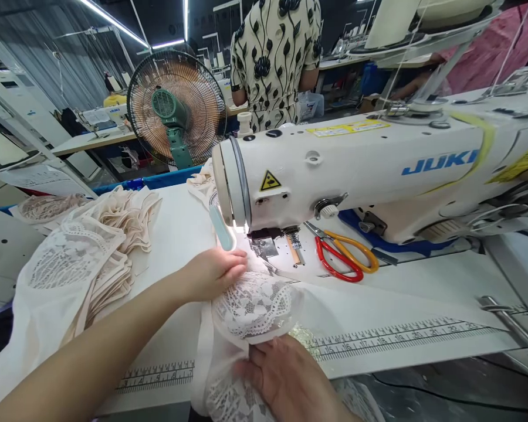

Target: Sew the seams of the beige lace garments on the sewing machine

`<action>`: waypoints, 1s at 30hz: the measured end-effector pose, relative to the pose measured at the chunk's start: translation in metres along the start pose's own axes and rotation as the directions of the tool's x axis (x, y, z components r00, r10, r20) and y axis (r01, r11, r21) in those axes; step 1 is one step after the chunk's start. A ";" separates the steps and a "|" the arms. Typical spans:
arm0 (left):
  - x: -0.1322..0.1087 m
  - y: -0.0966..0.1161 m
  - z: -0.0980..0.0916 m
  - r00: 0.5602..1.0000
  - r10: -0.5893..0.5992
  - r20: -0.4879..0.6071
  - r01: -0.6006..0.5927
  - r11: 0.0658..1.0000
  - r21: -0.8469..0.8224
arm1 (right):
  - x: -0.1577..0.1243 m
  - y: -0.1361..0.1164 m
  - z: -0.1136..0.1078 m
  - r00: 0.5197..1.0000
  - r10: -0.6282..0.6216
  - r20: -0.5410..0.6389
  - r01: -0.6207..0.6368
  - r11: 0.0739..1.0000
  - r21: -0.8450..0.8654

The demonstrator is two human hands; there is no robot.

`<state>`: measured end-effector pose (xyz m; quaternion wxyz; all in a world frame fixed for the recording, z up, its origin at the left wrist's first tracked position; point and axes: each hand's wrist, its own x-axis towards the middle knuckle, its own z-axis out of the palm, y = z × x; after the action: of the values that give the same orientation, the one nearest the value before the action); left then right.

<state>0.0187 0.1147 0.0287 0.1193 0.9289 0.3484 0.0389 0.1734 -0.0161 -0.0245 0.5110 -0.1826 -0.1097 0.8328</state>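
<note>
A cream lace garment piece (pixel 253 305) lies on the white sewing table (pixel 422 293), its far end under the presser foot (pixel 264 246) of a white JUKI sewing machine (pixel 356 170). My left hand (pixel 213 272) rests on the fabric just left of the needle, fingers curled and pressing it down. My right hand (pixel 286 375) is at the table's near edge and grips the lace from below, fingers closed on it.
A stack of cream lace pieces (pixel 92 258) lies at the left. Red and orange scissors (pixel 345 255) lie beside the needle area. A green fan (pixel 176 111) stands behind the table. A person in a floral top (pixel 275 58) stands beyond. Ruler markings (pixel 400 337) run along the table's front.
</note>
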 end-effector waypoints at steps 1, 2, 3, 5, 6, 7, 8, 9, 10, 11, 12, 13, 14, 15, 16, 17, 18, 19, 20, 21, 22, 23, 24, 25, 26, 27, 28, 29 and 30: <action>0.000 0.006 0.000 0.999 0.007 0.048 -0.004 0.998 -0.067 | 0.001 0.001 0.000 1.000 0.003 -0.008 -0.003 1.000 0.002; 0.000 0.011 0.001 0.996 0.004 0.088 0.007 0.993 -0.119 | 0.001 0.002 0.000 1.000 0.007 -0.012 -0.007 1.000 0.001; 0.000 0.015 0.001 0.993 -0.008 0.119 0.027 0.988 -0.151 | 0.002 0.004 0.000 1.000 0.009 -0.014 -0.009 1.000 -0.001; 0.000 0.019 0.003 0.986 -0.042 0.161 0.068 0.985 -0.159 | 0.004 0.006 -0.001 1.000 0.009 -0.009 -0.009 1.000 0.002; 0.001 0.019 0.003 0.984 -0.052 0.173 0.078 0.985 -0.151 | 0.005 0.007 -0.002 1.000 0.007 -0.003 -0.007 1.000 0.008; 0.001 0.019 0.004 0.982 -0.055 0.179 0.081 0.987 -0.141 | 0.007 0.008 -0.002 1.000 0.002 0.003 -0.002 1.000 0.016; 0.002 0.019 0.004 0.983 -0.051 0.179 0.076 0.989 -0.131 | 0.008 0.009 -0.003 1.000 -0.001 0.010 0.001 1.000 0.024; 0.003 0.018 0.005 0.984 -0.043 0.174 0.065 0.991 -0.120 | 0.010 0.009 -0.004 1.000 -0.004 0.016 0.004 1.000 0.031; 0.004 0.017 0.006 0.986 -0.034 0.164 0.052 0.993 -0.106 | 0.012 0.010 -0.004 1.000 -0.006 0.019 0.005 0.999 0.037; 0.005 0.016 0.007 0.988 -0.026 0.152 0.040 0.995 -0.090 | 0.014 0.011 -0.004 1.000 -0.007 0.019 0.006 0.999 0.042; 0.006 0.015 0.008 0.990 -0.020 0.137 0.030 0.997 -0.074 | 0.016 0.011 -0.004 1.000 -0.007 0.015 0.006 0.999 0.047; 0.008 0.014 0.009 0.992 -0.015 0.122 0.022 0.998 -0.057 | 0.018 0.012 -0.004 1.000 -0.005 0.008 0.004 0.999 0.050; 0.009 0.013 0.011 0.994 -0.011 0.108 0.016 0.999 -0.039 | 0.019 0.012 -0.003 1.000 -0.003 -0.002 0.003 0.999 0.052; 0.011 0.012 0.013 0.995 -0.011 0.096 0.013 1.000 -0.019 | 0.021 0.013 -0.003 1.000 -0.001 -0.014 0.001 0.999 0.052; 0.012 0.012 0.015 0.996 -0.014 0.088 0.013 1.000 0.003 | 0.022 0.013 -0.002 1.000 0.003 -0.024 -0.002 0.999 0.050; 0.013 0.011 0.017 0.996 -0.018 0.084 0.016 1.000 0.026 | 0.023 0.014 -0.002 0.999 0.004 -0.033 -0.003 0.999 0.046; 0.014 0.011 0.019 0.996 -0.025 0.083 0.020 0.998 0.052 | 0.024 0.014 -0.001 0.999 0.006 -0.040 -0.005 0.999 0.042; 0.014 0.011 0.021 0.996 -0.032 0.083 0.025 0.997 0.077 | 0.025 0.014 -0.001 0.999 0.008 -0.047 -0.006 0.999 0.041; 0.015 0.011 0.022 0.996 -0.036 0.083 0.028 0.995 0.098 | 0.026 0.014 -0.001 0.999 0.009 -0.053 -0.007 0.999 0.044; 0.015 0.011 0.023 0.996 -0.036 0.081 0.027 0.993 0.116 | 0.027 0.014 -0.001 0.998 0.011 -0.058 -0.008 0.999 0.049; 0.015 0.011 0.024 0.996 -0.036 0.076 0.026 0.991 0.130 | 0.027 0.014 -0.001 0.998 0.013 -0.063 -0.009 0.998 0.054; 0.015 0.012 0.025 0.997 -0.039 0.069 0.028 0.989 0.144 | 0.028 0.013 -0.001 0.998 0.013 -0.064 -0.009 0.998 0.058; 0.016 0.012 0.025 0.997 -0.049 0.065 0.038 0.986 0.161 | 0.028 0.013 0.000 0.998 0.010 -0.061 -0.007 0.998 0.061; 0.017 0.012 0.025 0.995 -0.070 0.066 0.057 0.981 0.185 | 0.029 0.013 0.000 0.999 0.006 -0.054 -0.003 0.998 0.062; 0.018 0.013 0.024 0.992 -0.099 0.073 0.082 0.973 0.217 | 0.030 0.012 0.000 0.999 0.000 -0.047 0.003 0.998 0.063; 0.019 0.013 0.023 0.988 -0.132 0.082 0.107 0.961 0.256 | 0.031 0.012 0.001 0.999 -0.005 -0.041 0.008 0.998 0.066; 0.020 0.014 0.022 0.982 -0.164 0.094 0.130 0.946 0.297 | 0.032 0.012 0.002 0.999 -0.011 -0.039 0.013 0.997 0.071; 0.022 0.015 0.021 0.975 -0.192 0.108 0.146 0.932 0.332 | 0.033 0.012 0.003 0.999 -0.014 -0.042 0.017 0.997 0.074; 0.023 0.016 0.020 0.968 -0.217 0.124 0.161 0.921 0.355 | 0.035 0.012 0.003 0.999 -0.014 -0.046 0.017 0.997 0.074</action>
<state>0.0492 0.1144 0.0129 -0.0133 0.8975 0.4271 -0.1090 0.1481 0.0100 -0.0325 0.5263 -0.1813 -0.0685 0.8279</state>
